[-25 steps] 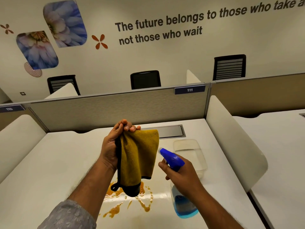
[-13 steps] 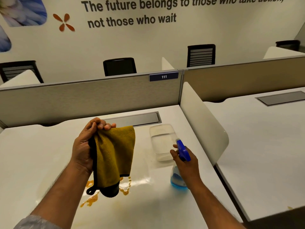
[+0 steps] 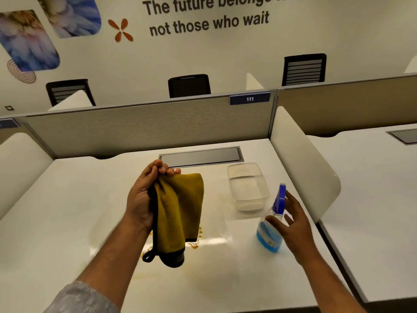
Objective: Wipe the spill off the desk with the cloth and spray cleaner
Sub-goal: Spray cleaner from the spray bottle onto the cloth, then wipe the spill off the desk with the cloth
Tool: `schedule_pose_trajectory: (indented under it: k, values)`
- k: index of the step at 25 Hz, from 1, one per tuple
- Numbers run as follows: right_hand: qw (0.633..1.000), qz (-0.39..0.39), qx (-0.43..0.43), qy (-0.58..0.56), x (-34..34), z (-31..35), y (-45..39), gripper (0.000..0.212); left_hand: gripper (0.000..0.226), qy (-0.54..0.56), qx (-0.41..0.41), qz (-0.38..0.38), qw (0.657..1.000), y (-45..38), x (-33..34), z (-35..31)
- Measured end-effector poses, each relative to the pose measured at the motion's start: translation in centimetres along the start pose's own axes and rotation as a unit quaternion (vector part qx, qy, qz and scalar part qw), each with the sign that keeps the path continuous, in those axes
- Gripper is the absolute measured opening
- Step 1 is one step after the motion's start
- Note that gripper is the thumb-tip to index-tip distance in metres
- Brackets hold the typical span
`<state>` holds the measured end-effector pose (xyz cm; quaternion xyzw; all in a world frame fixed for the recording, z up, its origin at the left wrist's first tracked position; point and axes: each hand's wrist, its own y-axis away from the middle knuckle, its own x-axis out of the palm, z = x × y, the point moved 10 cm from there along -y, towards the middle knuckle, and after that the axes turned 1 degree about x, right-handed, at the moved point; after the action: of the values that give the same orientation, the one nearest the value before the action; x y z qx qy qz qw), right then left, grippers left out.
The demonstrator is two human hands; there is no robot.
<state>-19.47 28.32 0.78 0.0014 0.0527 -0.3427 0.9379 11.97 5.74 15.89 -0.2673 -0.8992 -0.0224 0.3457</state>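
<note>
My left hand [image 3: 142,195] pinches the top corner of a yellow cloth [image 3: 178,211] with black trim, which hangs above the white desk [image 3: 67,211]. An orange spill [image 3: 194,245] shows at the cloth's lower right edge; most of it is hidden behind the cloth. A spray bottle [image 3: 268,238] with blue liquid and a blue trigger head stands upright on the desk to the right of the spill. Beside and just behind the bottle is my right hand [image 3: 295,224], its fingers spread and the thumb near the bottle's shoulder, not gripping it.
A clear plastic container [image 3: 247,186] sits behind the bottle. A grey cable hatch [image 3: 200,157] lies at the desk's back edge under the grey partition [image 3: 135,127]. A white rounded divider [image 3: 302,168] borders the desk's right side.
My right hand set the spray bottle down on the desk right of the spill and opened off it. The left hand kept holding the cloth up. The view swung back left.
</note>
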Motion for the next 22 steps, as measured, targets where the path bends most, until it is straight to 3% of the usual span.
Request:
schedule_pose_trajectory:
  k: [2, 4, 9, 12, 17, 22]
  values:
    - [1.000, 0.019, 0.014, 0.002, 0.3, 0.0, 0.6, 0.079, 0.031, -0.005, -0.002, -0.001, 1.000, 0.5, -0.1, -0.3]
    - [1.000, 0.009, 0.001, 0.026, 0.2, 1.1, 1.3, 0.084, 0.030, -0.004, -0.004, -0.001, 1.000, 1.1, -0.1, -0.2]
    - [0.977, -0.102, -0.165, 0.092, -1.1, 9.6, 5.1, 0.093, 0.033, 0.020, -0.018, 0.000, 1.000, 2.1, -0.2, 0.5]
    - [0.978, -0.021, -0.200, 0.062, 3.8, 13.8, 7.1, 0.093, 0.033, 0.049, -0.034, 0.015, 0.998, 2.7, 0.1, 0.8]
    - [0.987, 0.110, -0.105, 0.048, 15.2, 13.8, 7.5, 0.109, 0.023, 0.094, -0.074, 0.059, 0.991, 3.3, 0.6, 0.4]
    - [0.976, 0.195, 0.078, -0.060, 24.7, 10.6, 7.2, 0.121, 0.021, 0.128, -0.091, 0.087, 0.984, 3.0, -0.8, -2.3]
